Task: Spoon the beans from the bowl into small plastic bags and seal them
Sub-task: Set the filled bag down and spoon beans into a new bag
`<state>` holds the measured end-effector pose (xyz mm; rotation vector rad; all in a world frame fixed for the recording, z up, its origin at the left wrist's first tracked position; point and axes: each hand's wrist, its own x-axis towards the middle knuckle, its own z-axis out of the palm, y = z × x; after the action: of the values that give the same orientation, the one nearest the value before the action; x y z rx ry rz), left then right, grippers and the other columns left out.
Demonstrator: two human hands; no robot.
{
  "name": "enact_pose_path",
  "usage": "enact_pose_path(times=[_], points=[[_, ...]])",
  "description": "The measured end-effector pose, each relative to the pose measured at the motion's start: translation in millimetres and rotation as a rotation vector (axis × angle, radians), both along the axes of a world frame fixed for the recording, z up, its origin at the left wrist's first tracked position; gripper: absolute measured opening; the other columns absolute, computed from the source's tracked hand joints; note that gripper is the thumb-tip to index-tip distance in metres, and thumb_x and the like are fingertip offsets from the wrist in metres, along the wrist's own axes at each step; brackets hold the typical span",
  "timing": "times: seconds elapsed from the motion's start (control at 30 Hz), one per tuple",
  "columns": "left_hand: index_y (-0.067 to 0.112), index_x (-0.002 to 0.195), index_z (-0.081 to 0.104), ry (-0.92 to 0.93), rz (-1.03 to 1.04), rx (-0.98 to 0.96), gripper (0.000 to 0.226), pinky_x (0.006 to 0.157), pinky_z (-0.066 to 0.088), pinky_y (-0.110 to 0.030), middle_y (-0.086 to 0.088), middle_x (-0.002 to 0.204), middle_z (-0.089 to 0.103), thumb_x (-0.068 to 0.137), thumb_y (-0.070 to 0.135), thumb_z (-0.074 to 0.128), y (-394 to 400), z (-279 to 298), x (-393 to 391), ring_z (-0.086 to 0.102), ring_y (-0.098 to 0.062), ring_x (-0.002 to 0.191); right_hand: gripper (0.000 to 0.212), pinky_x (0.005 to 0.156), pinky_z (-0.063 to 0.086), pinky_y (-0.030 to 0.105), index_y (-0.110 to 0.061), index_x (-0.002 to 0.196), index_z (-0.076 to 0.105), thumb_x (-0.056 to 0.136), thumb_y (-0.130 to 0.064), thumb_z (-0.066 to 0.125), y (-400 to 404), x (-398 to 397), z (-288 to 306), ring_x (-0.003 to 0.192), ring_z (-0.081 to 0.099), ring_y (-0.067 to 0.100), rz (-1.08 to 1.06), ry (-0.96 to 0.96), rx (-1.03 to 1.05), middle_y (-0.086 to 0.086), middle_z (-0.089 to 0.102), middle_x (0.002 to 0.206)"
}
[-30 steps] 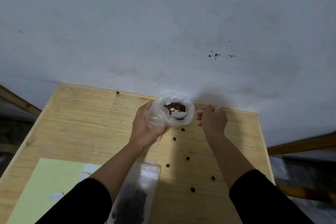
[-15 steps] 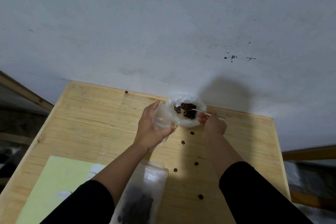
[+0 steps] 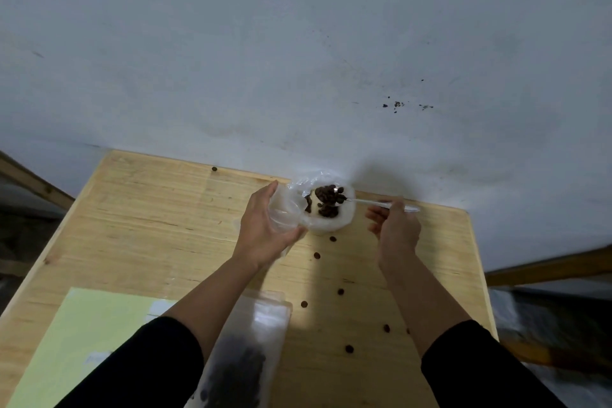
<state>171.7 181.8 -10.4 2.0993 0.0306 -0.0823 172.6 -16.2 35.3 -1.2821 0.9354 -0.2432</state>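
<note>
Spoon now heaped with beans (lifted over bowl), right hand pinching it, left hand gripping bag

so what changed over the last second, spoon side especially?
The right hand has drawn back to the right and raised the spoon: a second ago its bowl sat low among the beans looking empty, now it is heaped with beans above the bowl. The left hand still holds the small plastic bag beside the bowl. The filled bag and loose beans on the table lie as before.
</note>
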Motion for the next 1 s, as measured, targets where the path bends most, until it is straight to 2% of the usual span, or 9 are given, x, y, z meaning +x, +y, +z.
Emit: enact_pose_path(times=[0.13, 0.27, 0.37, 0.57, 0.63, 0.77, 0.87, 0.93, 1.0], points=[[0.020, 0.144, 0.029, -0.024, 0.004, 0.023, 0.099, 0.103, 0.025, -0.017, 0.002, 0.145, 0.035, 0.064, 0.040, 0.083, -3.1, 1.9, 1.1, 0.034, -0.010, 0.132, 0.035, 0.036, 0.039, 0.019, -0.010, 0.080, 0.060, 0.101, -0.025, 0.036, 8.7, 0.2, 25.8, 0.044, 0.058, 0.007, 0.134, -0.106, -0.084, 0.007, 0.062, 0.065], [0.019, 0.145, 0.028, -0.051, -0.008, 0.052, 0.098, 0.104, 0.024, -0.017, 0.000, 0.145, 0.035, 0.065, 0.039, 0.083, -6.6, 4.6, 1.5, 0.033, -0.011, 0.132, 0.032, 0.039, 0.043, 0.020, -0.010, 0.087, 0.062, 0.100, -0.025, 0.037, 25.9, -5.1, 43.7, 0.053, 0.060, 0.009, 0.383, -0.189, -0.409, 0.005, 0.063, 0.066], [0.020, 0.145, 0.028, -0.059, -0.013, 0.053, 0.098, 0.103, 0.025, -0.017, 0.000, 0.145, 0.035, 0.065, 0.038, 0.083, -7.0, 5.7, 2.1, 0.033, -0.010, 0.132, 0.031, 0.041, 0.045, 0.019, -0.009, 0.089, 0.061, 0.100, -0.025, 0.037, 32.1, -6.5, 51.8, 0.052, 0.058, 0.007, 0.401, -0.232, -0.524, 0.004, 0.063, 0.065], [0.018, 0.145, 0.029, -0.056, 0.012, 0.046, 0.098, 0.103, 0.025, -0.017, 0.000, 0.144, 0.036, 0.065, 0.038, 0.083, -2.6, 4.6, 1.0, 0.033, -0.010, 0.131, 0.038, 0.044, 0.047, 0.021, -0.001, 0.091, 0.060, 0.100, -0.020, 0.028, 13.5, -0.3, 29.3, 0.046, 0.056, 0.011, 0.252, 0.112, -0.582, 0.004, 0.065, 0.064], [0.018, 0.145, 0.028, -0.052, 0.022, 0.049, 0.099, 0.102, 0.025, -0.016, 0.000, 0.144, 0.036, 0.065, 0.038, 0.083, 0.1, 4.3, 0.6, 0.034, -0.010, 0.131, 0.038, 0.044, 0.048, 0.024, 0.002, 0.093, 0.059, 0.100, -0.018, 0.028, 9.7, 1.2, 17.7, 0.050, 0.058, 0.014, 0.274, 0.201, -0.563, 0.007, 0.065, 0.066], [0.019, 0.145, 0.028, -0.027, 0.027, 0.041, 0.099, 0.103, 0.026, -0.018, 0.001, 0.144, 0.035, 0.064, 0.036, 0.084, 4.6, 4.5, 1.1, 0.035, -0.011, 0.130, 0.035, 0.032, 0.038, 0.015, 0.003, 0.097, 0.059, 0.098, -0.015, 0.030, 10.3, 13.6, 1.4, 0.045, 0.055, 0.013, 0.286, 0.304, -0.453, 0.014, 0.068, 0.074], [0.020, 0.145, 0.028, -0.008, 0.028, 0.029, 0.099, 0.106, 0.029, -0.021, 0.001, 0.143, 0.036, 0.064, 0.036, 0.084, 4.0, 3.9, 2.9, 0.036, -0.012, 0.130, 0.023, 0.047, 0.051, 0.024, 0.004, 0.099, 0.059, 0.093, -0.008, 0.040, 11.8, 27.4, -7.6, 0.047, 0.056, 0.015, 0.254, 0.386, -0.285, 0.012, 0.066, 0.069], [0.022, 0.144, 0.028, 0.003, 0.032, 0.020, 0.099, 0.105, 0.031, -0.021, 0.002, 0.142, 0.037, 0.064, 0.037, 0.083, 3.7, 2.4, 4.3, 0.037, -0.010, 0.129, 0.018, 0.065, 0.054, 0.031, 0.003, 0.084, 0.060, 0.091, -0.004, 0.045, 11.3, 36.2, -13.9, 0.049, 0.055, 0.015, 0.265, 0.421, -0.205, 0.007, 0.064, 0.063], [0.023, 0.144, 0.028, 0.005, 0.031, 0.013, 0.099, 0.102, 0.031, -0.018, 0.003, 0.141, 0.037, 0.064, 0.039, 0.084, 3.9, 2.2, 5.3, 0.037, -0.006, 0.125, 0.025, 0.057, 0.051, 0.024, -0.001, 0.074, 0.057, 0.094, -0.006, 0.043, 11.1, 41.8, -22.1, 0.047, 0.054, 0.013, 0.228, 0.427, -0.121, 0.005, 0.063, 0.061]])
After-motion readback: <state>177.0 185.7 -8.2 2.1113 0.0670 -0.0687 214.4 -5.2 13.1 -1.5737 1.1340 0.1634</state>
